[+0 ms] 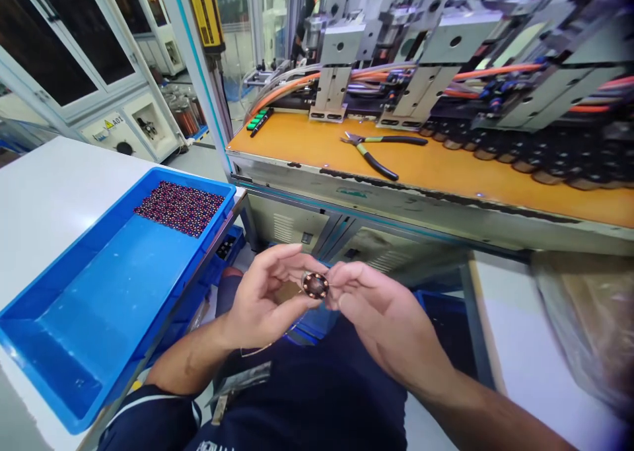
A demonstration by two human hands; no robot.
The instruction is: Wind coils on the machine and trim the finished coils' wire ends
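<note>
Left hand [262,292] and right hand [376,312] both pinch one small round wound part [316,284] at the fingertips, held in the air over the lap, below the bench edge. Its far face is hidden by the fingers; the thin wire trailing under the left hand is hard to make out. Left, near: blue tray [74,345] on a white table, its lower corner cut off, with a packed patch of small dark parts [181,207] at the far end. Beyond: orange bench [446,167] with pliers [379,148] lying flat. Farther back: machine heads [341,74], orange cables, and a row of coils at right, blurred.
</note>
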